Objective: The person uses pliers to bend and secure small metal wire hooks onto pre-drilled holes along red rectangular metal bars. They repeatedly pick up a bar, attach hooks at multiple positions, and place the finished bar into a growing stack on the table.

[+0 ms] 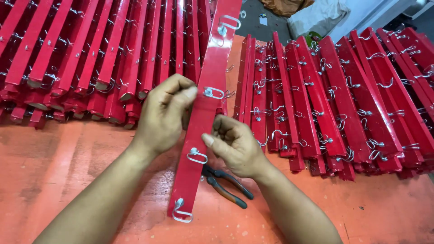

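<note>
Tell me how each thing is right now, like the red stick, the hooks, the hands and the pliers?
Red strip: held up, tilted, between both hands.
Metal hooks: fastened along the strip.
Left hand: gripping the strip's edge.
Right hand: pinching the other edge.
Pliers: lying closed on the table.
Piles of strips: stacked, hooks attached.

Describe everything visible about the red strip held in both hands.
The red strip is a long, flat, glossy painted slat, wood by the look of it. It runs tilted from lower left to the top edge. Four silvery wire hooks are fastened along its face. The left hand grips its left edge, thumb near the second hook; the right hand pinches its right edge. Pliers lie on the orange surface beneath it.
</note>
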